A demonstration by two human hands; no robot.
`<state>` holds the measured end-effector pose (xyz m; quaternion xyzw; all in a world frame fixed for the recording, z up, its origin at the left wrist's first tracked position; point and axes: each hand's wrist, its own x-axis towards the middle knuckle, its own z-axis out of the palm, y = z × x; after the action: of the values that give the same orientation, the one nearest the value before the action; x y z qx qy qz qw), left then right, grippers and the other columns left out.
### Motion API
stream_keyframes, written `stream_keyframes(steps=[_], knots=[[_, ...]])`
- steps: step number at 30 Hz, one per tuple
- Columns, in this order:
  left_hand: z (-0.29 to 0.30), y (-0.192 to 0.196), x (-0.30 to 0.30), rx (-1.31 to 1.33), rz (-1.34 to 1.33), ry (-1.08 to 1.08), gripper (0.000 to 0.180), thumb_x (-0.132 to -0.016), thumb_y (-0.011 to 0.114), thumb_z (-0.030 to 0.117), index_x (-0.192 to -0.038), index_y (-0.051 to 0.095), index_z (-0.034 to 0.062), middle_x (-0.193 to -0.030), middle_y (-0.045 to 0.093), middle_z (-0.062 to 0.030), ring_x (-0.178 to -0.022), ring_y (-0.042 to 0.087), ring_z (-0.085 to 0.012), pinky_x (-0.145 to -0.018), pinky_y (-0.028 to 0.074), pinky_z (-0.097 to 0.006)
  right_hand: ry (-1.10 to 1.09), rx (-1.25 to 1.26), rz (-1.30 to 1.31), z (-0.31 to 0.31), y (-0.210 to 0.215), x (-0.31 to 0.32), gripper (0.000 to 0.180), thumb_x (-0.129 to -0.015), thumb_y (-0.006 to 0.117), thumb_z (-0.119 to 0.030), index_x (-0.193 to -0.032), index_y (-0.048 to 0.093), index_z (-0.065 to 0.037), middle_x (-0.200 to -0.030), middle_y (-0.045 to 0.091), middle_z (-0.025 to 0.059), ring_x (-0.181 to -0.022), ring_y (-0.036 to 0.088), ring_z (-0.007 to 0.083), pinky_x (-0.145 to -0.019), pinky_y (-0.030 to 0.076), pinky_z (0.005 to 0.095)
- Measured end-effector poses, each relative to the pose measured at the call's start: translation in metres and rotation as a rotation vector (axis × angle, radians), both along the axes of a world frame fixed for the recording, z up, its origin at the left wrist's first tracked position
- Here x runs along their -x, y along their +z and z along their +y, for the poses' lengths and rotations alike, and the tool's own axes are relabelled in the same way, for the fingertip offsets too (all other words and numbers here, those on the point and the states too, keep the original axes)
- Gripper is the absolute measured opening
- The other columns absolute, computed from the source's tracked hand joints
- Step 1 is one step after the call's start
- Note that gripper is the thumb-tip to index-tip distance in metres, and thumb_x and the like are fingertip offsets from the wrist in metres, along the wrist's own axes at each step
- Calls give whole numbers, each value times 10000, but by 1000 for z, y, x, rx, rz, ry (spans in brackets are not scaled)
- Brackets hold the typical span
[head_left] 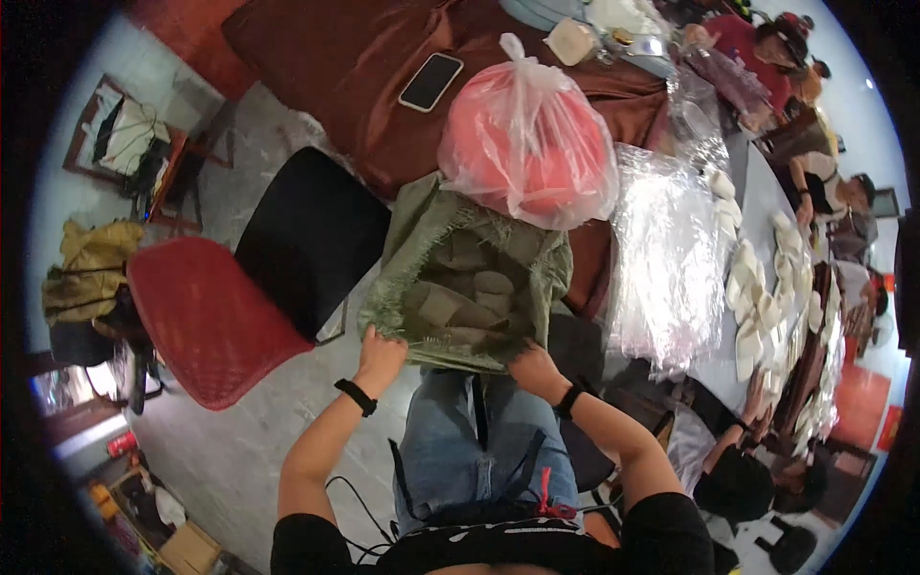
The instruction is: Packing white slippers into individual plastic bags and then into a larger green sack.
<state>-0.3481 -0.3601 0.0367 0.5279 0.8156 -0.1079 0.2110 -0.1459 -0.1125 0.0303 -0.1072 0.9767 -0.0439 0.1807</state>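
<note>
A green woven sack with a frayed rim gapes in front of my legs. Inside it lie several beige slippers, partly in shadow. At the near left of the rim, my left hand has its fingers closed on the sack's edge. My right hand grips the same edge farther right. Just beyond the sack, a knotted clear plastic bag with something red or pink inside rests on the brown-covered table.
A phone lies on the brown cloth. Left of the sack stand a black chair seat and red backrest. Clear plastic sleeves and rows of pale slippers cover the right-hand table. Several people sit along it.
</note>
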Motion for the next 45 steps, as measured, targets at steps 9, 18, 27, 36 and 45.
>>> stream_keyframes(steps=[9,18,27,36,45], knots=[[2,42,-30,42,240,271,239,-792,500,116,-959,669,88,-1019,615,-126,-1053,512,-302,-1043,199,-523,-126,98,335,10,25,-49,224,-790,524,-165,-958,624,-55,-958,589,52,-979,533,232,-1034,314,408],[121,101,-158,-181,52,253,234,-763,574,79,-989,600,23,-1076,536,-149,-1027,496,-324,-981,286,-509,-289,356,-535,115,-14,-207,299,-789,595,-295,-1028,609,-116,-995,582,103,-990,555,282,-831,461,445],[233,28,-282,148,-567,42,289,-769,626,274,-920,607,28,-1003,572,-121,-962,547,-346,-773,451,-473,-294,524,-265,174,-21,-314,223,-785,569,-261,-959,606,-126,-986,567,76,-939,547,303,-732,484,437],[307,48,-317,52,-416,-221,156,-765,557,87,-919,577,75,-947,536,-107,-895,530,-326,-758,431,-473,-548,560,-158,191,-30,-357,262,-791,588,-278,-927,559,-56,-962,552,127,-913,547,327,-723,485,443],[321,48,-311,85,-860,279,129,-844,474,98,-956,494,37,-817,600,-185,-790,577,-377,-659,440,-476,-779,801,-109,193,-47,-358,183,-839,531,-176,-918,472,-21,-776,584,207,-737,569,407,-634,455,484]])
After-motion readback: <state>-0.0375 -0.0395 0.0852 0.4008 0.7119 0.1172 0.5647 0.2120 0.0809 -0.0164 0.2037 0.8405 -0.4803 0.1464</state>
